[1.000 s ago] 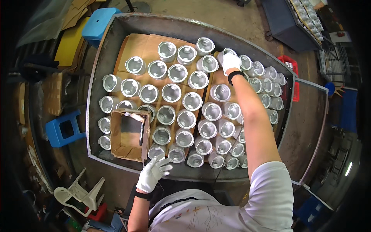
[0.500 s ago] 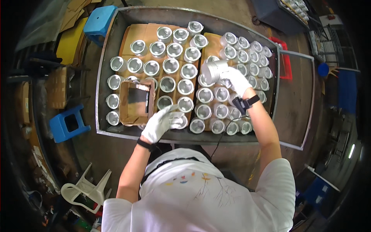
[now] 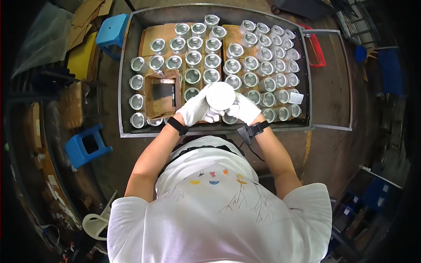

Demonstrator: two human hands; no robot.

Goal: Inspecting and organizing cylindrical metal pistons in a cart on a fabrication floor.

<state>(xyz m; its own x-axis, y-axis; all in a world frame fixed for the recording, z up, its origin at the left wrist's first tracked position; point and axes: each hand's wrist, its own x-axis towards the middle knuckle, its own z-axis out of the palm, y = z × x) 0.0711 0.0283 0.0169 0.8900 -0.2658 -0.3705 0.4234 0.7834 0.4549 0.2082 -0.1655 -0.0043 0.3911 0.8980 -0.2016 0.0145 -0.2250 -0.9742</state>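
Note:
A silver metal piston (image 3: 220, 95) is between my gloved hands at the near middle of the metal-walled bin, its round flat top facing up. My left hand (image 3: 195, 108) wraps round its left side. On the right side, my right hand (image 3: 246, 109) has its fingers closed against the piston's lower edge. Rows of similar pistons (image 3: 212, 60) stand on cardboard in the bin, hollow ends up. Just left of my left hand, a small open cardboard box (image 3: 153, 113) rests over some of them, with a dark slim pen-like thing (image 3: 173, 95) along its inner side.
The bin's metal rim (image 3: 210, 131) runs close in front of me. A white paper slip (image 3: 296, 97) lies on pistons at the right. Blue stools (image 3: 89, 144) and a white plastic chair (image 3: 95, 224) stand to the left. A red crate (image 3: 316, 50) sits beyond the bin's right side.
My right hand has brought the piston from over the right-hand rows toward me and turned its flat top up. My left hand has moved from beside the box onto the piston.

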